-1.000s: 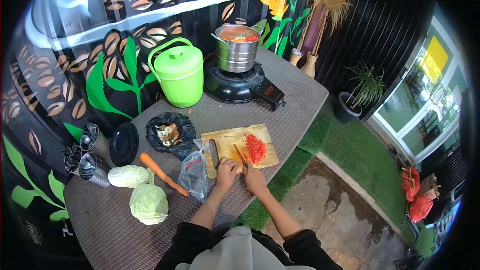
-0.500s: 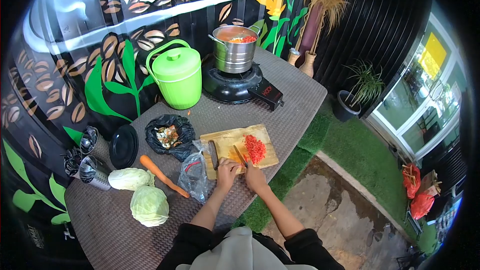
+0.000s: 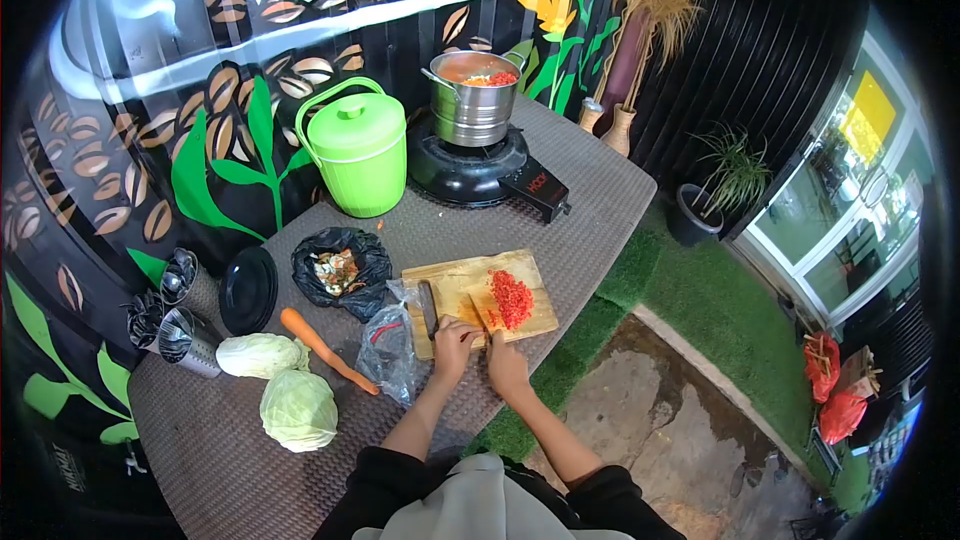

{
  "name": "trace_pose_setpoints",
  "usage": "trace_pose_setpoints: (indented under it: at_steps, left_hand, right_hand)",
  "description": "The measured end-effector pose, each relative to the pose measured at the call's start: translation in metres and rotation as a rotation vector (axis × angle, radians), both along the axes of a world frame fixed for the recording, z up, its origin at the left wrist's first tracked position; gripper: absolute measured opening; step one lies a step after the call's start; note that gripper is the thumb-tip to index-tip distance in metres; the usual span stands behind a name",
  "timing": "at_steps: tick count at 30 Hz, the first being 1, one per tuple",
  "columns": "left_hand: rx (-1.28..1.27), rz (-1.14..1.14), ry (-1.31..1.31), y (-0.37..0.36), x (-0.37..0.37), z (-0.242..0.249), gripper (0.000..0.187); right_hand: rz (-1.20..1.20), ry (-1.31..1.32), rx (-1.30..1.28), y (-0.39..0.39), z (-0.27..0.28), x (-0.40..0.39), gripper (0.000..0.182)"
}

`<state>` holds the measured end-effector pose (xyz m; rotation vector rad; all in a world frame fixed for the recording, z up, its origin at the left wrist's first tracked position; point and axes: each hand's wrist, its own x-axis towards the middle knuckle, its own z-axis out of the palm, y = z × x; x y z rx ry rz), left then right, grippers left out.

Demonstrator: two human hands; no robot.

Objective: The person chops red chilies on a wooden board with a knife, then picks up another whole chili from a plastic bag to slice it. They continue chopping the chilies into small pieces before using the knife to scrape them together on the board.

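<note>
A wooden cutting board [image 3: 455, 275] lies near the table's front edge, with a heap of finely chopped red vegetable [image 3: 513, 302] on its right side. My right hand [image 3: 508, 370] is closed around the handle of a knife [image 3: 479, 312], whose blade points away from me over the board. Just left of it, my left hand [image 3: 453, 348] has its fingers bent over a small red vegetable piece [image 3: 469, 334] at the board's near edge. A dark-handled slot [image 3: 429, 308] runs along the board's left end. Beside the board lies a clear plastic bag [image 3: 386, 350].
A carrot [image 3: 325, 350] and two cabbages [image 3: 299, 410] lie at left. Behind them are a black bag of scraps [image 3: 372, 265], black plates [image 3: 249, 290] and cutlery holders [image 3: 190, 345]. A green bucket [image 3: 358, 155] stands near a steel pot [image 3: 473, 110] on a stove [image 3: 455, 173].
My right hand and the knife have shifted slightly left and nearer to me, closer to my left hand. The other things stay where they were.
</note>
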<state>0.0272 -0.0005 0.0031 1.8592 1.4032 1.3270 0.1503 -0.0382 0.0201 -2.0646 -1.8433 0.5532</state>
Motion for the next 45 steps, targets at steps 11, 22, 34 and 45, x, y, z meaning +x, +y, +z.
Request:
trace_pose_setpoints:
  at_steps: [11,22,34,45]
  left_hand:
    - [0.004,0.005,0.0,0.0,0.0,-0.004,0.01]
    - [0.054,-0.037,0.061,-0.002,-0.003,-0.001,0.01]
    - [0.02,-0.024,0.05,-0.001,-0.004,-0.003,0.01]
    - [-0.009,-0.035,0.036,-0.006,-0.005,0.006,0.015]
  right_hand:
    - [0.021,-0.032,0.025,0.0,-0.013,0.005,0.028]
    - [0.098,0.016,0.011,0.006,0.01,0.011,0.027]
    - [0.082,0.032,-0.026,0.009,0.011,0.006,0.03]
    - [0.074,0.03,-0.061,0.014,0.008,0.01,0.029]
